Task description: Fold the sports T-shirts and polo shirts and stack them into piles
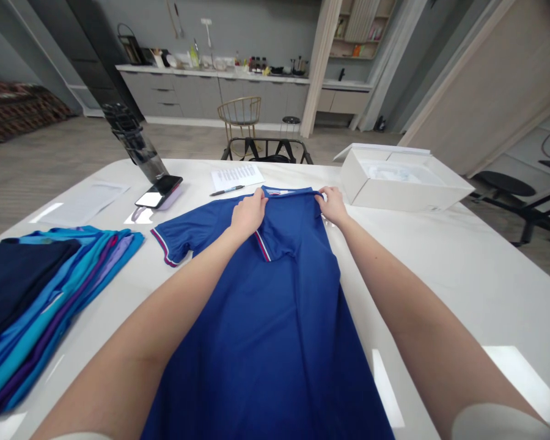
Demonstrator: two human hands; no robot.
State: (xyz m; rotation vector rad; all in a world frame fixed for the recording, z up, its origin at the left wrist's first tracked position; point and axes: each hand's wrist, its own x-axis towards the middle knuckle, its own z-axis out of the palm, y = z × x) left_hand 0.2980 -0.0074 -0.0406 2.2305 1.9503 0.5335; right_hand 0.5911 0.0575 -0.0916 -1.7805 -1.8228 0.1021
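Note:
A blue short-sleeved shirt (266,318) lies spread on the white table, its collar end away from me. Its right side is folded over toward the middle, so that sleeve, with a red and white striped cuff, rests on the front. The other sleeve (178,235) stretches out to the left. My left hand (249,214) pinches the shirt near the collar, by the folded sleeve. At the upper right corner of the fold, my right hand (332,205) grips the fabric between thumb and fingers.
Folded clothes (73,287) are stacked at the left. Beyond the shirt lie a pen (227,190) and a printed sheet (237,176). A phone (159,192), a clear tumbler-like cylinder (140,150) and a paper (85,203) are at the back left. An open white box (398,183) stands at the right.

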